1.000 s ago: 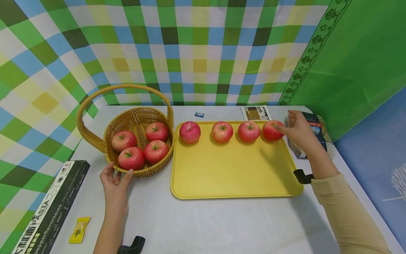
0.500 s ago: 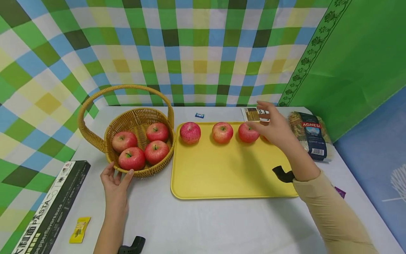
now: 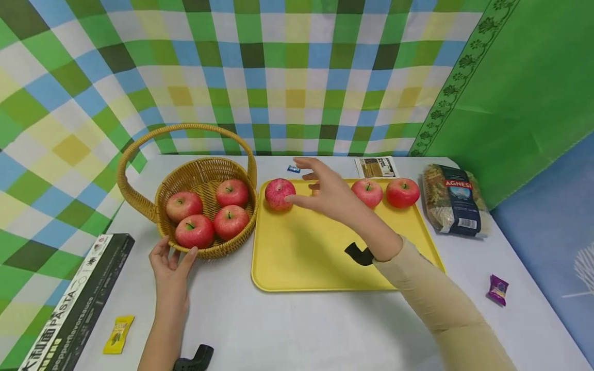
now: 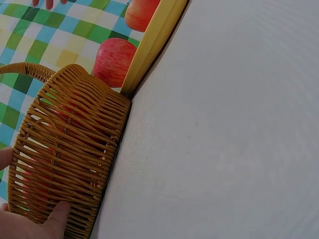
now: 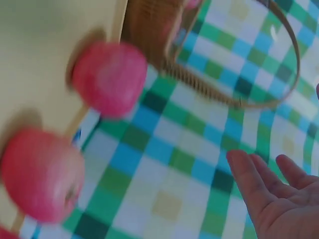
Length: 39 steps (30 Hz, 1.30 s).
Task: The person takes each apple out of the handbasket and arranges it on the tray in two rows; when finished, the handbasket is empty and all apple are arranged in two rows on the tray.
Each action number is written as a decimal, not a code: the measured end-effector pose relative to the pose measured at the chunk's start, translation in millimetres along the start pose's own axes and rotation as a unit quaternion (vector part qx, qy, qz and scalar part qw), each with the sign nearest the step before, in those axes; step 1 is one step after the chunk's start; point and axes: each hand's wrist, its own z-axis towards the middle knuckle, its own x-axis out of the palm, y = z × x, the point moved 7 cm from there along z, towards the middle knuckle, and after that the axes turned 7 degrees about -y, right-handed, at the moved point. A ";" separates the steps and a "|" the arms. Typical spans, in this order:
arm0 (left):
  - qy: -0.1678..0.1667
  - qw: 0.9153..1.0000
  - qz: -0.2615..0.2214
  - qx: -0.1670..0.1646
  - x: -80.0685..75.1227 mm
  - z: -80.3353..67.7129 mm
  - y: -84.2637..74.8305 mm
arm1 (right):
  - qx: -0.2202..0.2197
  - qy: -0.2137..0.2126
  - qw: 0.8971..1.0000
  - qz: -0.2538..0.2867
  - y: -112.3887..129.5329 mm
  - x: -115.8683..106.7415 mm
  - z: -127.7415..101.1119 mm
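A wicker basket (image 3: 218, 250) with several red apples stands left of a yellow tray (image 3: 301, 257). My left hand (image 3: 170, 263) rests on the basket's near wall, thumb and fingers against the weave (image 4: 70, 159). Red apples line the tray's far edge: one at the left (image 3: 278, 193), two at the right (image 3: 367, 192) (image 3: 402, 192). My right hand (image 3: 320, 190) hovers open above the tray between them, fingers spread, holding nothing. It hides whatever lies behind it. In the right wrist view the open palm (image 5: 271, 199) is blurred, with two apples (image 5: 109, 79) (image 5: 42, 172) to its left.
A black pasta box (image 3: 69, 304) and a yellow sachet (image 3: 118, 330) lie at the front left. A bag of pasta (image 3: 452, 203) and a purple sweet (image 3: 497, 288) lie right of the tray. A printed packet (image 3: 376, 166) and a small blue item (image 3: 292, 168) sit behind it.
My right hand has left the rightmost apple and swept left across the tray, open and empty. The left hand has stayed on the basket.
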 end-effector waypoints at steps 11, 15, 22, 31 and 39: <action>0.001 1.000 0.007 0.001 1.4 -0.1 -1.3 | -0.077 0.112 0.990 -0.035 4.2 97.5 29.7; 0.001 1.000 0.009 0.001 1.2 -0.4 -1.3 | -0.104 0.137 0.984 -0.044 6.2 118.5 38.4; 0.002 1.000 0.006 -0.001 0.0 -0.2 -0.8 | -0.125 0.160 0.972 -0.120 6.8 142.3 49.3; -0.004 1.000 0.014 -0.004 -1.1 0.8 -0.4 | -0.125 0.195 0.958 -0.167 6.1 166.5 60.5; -0.005 1.000 0.017 -0.004 -0.6 0.6 -0.4 | -0.140 0.210 0.944 -0.213 8.1 181.1 63.9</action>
